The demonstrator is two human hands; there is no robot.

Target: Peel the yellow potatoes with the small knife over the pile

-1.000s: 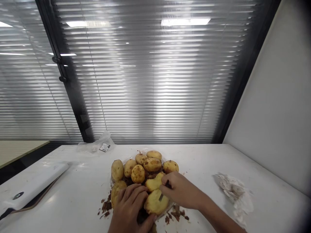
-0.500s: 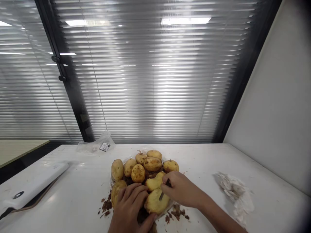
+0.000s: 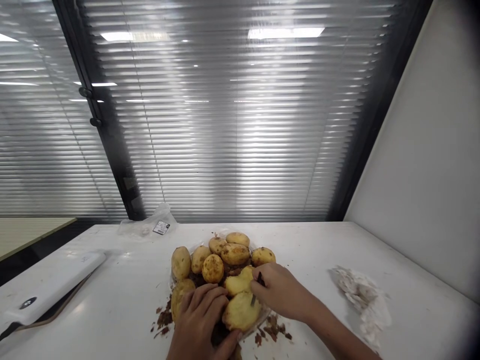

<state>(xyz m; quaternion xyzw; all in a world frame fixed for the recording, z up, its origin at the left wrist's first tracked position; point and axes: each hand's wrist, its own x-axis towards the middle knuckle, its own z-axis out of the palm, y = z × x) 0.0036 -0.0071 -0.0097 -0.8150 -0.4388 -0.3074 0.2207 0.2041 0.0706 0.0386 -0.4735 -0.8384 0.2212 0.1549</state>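
Two hands working close: left hand (image 3: 198, 320) has its fingers wrapped on a potato (image 3: 241, 311), right hand (image 3: 279, 292) pinches a knife (image 3: 254, 300), so one slip could cut.

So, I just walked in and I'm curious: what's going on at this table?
One person is working with bare hands at a white table. Their right hand holds a small knife against a yellow potato, which their left hand grips. More potatoes are heaped just behind, brown peel scraps are scattered around the pile, and crumpled tissue lies off to the right.
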